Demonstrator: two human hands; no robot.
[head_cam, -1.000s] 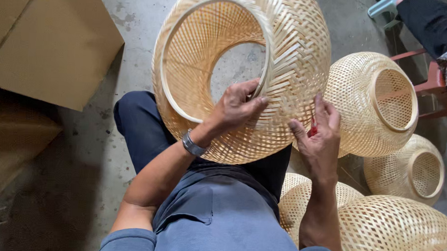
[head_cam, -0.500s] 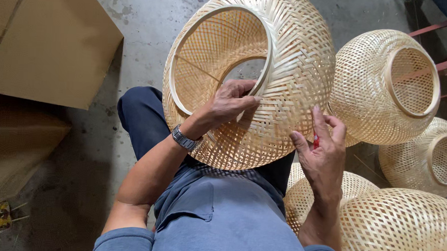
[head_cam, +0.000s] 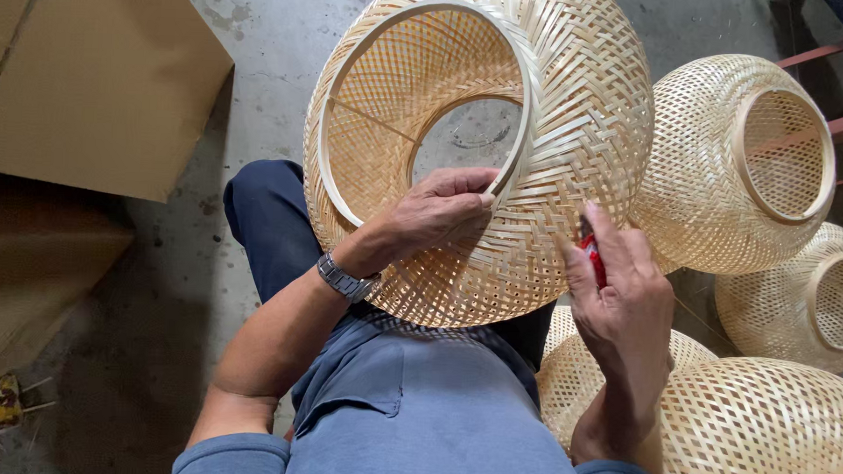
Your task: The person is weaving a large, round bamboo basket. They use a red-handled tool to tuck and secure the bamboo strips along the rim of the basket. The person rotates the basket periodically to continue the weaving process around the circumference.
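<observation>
- We see a round lampshade [head_cam: 536,176] of pale woven bamboo strips resting on the lap, its ringed opening tilted toward eleven o'clock.
- Our left hand [head_cam: 436,214] grips the smooth rim at six o'clock.
- Our right hand [head_cam: 621,286] pinches a small red tool [head_cam: 594,257] against the shade's weave at four o'clock.
- Similar woven shades [head_cam: 737,164] lie at three o'clock.

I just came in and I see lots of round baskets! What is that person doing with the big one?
A seated person holds a big woven bamboo shade on their lap. The left hand grips its round rim, steadying it. The right hand presses against the woven side and holds a small red tool; what kind of tool is hard to tell. More woven shades sit on the concrete floor to the person's right, and flat cardboard lies to the left.
</observation>
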